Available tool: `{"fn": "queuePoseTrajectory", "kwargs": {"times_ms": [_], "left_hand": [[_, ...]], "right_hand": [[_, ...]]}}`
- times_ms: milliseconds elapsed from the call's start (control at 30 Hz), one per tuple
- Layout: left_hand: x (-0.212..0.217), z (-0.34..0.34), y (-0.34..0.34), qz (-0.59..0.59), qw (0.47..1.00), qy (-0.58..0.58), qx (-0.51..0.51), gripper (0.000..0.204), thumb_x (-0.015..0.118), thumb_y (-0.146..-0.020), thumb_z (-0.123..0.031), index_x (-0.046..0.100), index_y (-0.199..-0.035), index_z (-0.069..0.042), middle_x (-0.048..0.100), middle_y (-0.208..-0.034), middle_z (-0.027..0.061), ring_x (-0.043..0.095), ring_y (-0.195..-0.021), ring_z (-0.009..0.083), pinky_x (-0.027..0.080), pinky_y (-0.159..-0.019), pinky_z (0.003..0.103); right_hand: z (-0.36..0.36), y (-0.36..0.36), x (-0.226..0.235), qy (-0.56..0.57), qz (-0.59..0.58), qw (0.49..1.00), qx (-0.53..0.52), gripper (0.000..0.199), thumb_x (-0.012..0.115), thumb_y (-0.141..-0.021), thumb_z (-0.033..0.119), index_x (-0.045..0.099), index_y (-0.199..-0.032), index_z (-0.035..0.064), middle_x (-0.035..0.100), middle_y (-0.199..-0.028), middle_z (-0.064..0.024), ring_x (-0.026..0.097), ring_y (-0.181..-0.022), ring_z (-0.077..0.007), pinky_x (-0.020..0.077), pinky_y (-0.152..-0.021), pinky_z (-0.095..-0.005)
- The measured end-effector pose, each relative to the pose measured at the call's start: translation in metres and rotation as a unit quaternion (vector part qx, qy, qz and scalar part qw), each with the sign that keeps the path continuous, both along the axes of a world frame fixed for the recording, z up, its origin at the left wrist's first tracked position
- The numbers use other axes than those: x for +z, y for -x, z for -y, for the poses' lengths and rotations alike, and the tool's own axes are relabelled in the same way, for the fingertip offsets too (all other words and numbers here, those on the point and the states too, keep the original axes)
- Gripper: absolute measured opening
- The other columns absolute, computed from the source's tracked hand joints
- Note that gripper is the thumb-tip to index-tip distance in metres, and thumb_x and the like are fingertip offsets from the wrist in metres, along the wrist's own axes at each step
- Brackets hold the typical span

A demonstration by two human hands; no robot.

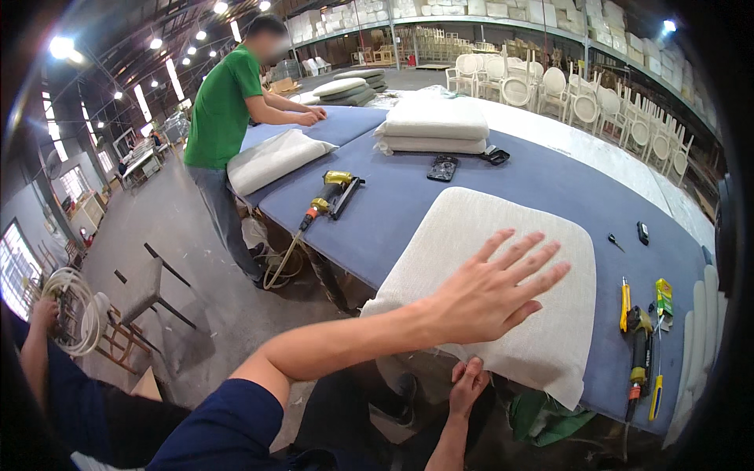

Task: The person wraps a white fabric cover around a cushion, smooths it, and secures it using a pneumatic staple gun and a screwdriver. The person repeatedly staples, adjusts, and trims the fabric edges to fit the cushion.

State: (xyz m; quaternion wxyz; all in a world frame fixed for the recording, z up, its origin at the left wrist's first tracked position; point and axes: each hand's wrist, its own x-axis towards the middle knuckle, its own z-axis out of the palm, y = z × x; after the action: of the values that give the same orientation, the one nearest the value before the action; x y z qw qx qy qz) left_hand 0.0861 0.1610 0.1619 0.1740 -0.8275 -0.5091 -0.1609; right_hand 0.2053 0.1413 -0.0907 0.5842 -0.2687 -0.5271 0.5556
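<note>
A cream fabric-covered seat cushion (542, 337) lies at the near edge of the blue-topped table (377, 228). My left hand (503, 286) is spread over the top of it, fingers apart and pointing right; whether the palm presses on it I cannot tell. Below the cushion's near edge, my right hand (469, 385) has its fingers closed on the hanging fabric edge. To the right of the cushion lies a staple gun (641, 353), beside a yellow utility knife (625, 304) and a yellow-handled screwdriver (656, 396).
Another staple gun (334, 196) with a hose lies on the left. Behind are stacked cushions (436, 125) and a black flat object (442, 168). A co-worker in green (224, 110) stands at the table's far left. Another person's hand (45, 312) is by a coiled hose (82, 314), near a chair (157, 290).
</note>
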Motion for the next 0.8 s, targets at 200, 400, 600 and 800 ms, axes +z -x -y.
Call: {"fn": "queuePoseTrajectory", "kwargs": {"times_ms": [200,400,600,800], "left_hand": [[-0.1,-0.006,0.014,0.003,0.993,0.114,-0.028,0.07,0.042,-0.107,-0.051,0.019,-0.168,-0.025,0.016,-0.174,0.0153,0.009,-0.161,0.0364,0.009,-0.129,0.061],[-0.022,-0.002,0.025,-0.068,0.948,0.307,0.048,0.094,0.064,-0.097,-0.048,0.012,-0.169,-0.017,0.007,-0.171,0.03,0.006,-0.156,0.0574,0.012,-0.116,0.081],[-0.072,0.004,0.005,-0.018,0.969,0.246,0.022,0.105,0.075,-0.086,-0.044,0.016,-0.168,-0.015,0.006,-0.168,0.0384,0.002,-0.151,0.0667,0.01,-0.105,0.091],[-0.095,0.005,0.009,0.025,0.987,0.157,-0.02,0.093,0.072,-0.086,-0.049,0.029,-0.165,-0.025,0.014,-0.168,0.0343,0.009,-0.152,0.0641,0.013,-0.106,0.091]], "right_hand": [[-0.004,0.002,-0.014,0.014,-0.026,0.999,0.042,0.043,0.051,-0.112,0.035,0.046,-0.078,0.0096,0.046,-0.07,0.0041,0.04,-0.056,-0.0062,0.0306,-0.05,-0.024],[-0.004,-0.002,-0.041,0.113,-0.107,0.987,0.045,0.022,0.056,-0.108,0.025,0.055,-0.12,0.0061,0.058,-0.088,0.0012,0.05,-0.068,-0.0077,0.0411,-0.058,-0.0239],[-0.023,-0.025,-0.148,0.015,0.066,0.992,0.108,0.023,0.057,-0.104,0.022,0.055,-0.11,0.0002,0.059,-0.078,-0.0066,0.052,-0.06,-0.0158,0.0453,-0.06,-0.0283],[-0.037,-0.104,0.013,-0.15,0.375,0.908,0.114,0.043,0.051,-0.112,0.035,0.061,-0.091,-0.0017,0.062,-0.081,-0.0081,0.055,-0.077,-0.021,0.0467,-0.072,-0.0364]]}}
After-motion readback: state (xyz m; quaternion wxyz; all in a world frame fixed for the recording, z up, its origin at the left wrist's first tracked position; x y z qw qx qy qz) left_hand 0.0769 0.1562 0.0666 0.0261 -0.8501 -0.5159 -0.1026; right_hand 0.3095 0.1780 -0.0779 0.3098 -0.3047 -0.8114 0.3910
